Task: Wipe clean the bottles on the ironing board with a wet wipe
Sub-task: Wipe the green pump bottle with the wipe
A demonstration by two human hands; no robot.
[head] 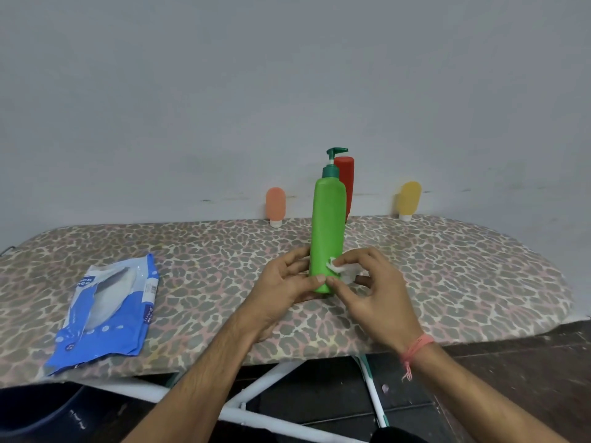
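Head view: left hand [281,282] grips an unlabelled upright green pump bottle [327,235]; right hand [374,289] pinches a wet wipe [340,268] against it. Wipes pack [108,311] print unreadable, near left board [447,266] edge.

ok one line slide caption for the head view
Left hand steadies green pump bottle while right hand wipes it with wet wipe.

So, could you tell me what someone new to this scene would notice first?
The tall green pump bottle stands upright mid-board, gripped low by the left hand while the right hand presses a white wet wipe against its lower side. Next comes the leopard-print ironing board itself, with a blue wipes pack lying at its left. Along the far edge by the wall stand a peach tube, a red bottle and a yellow tube.
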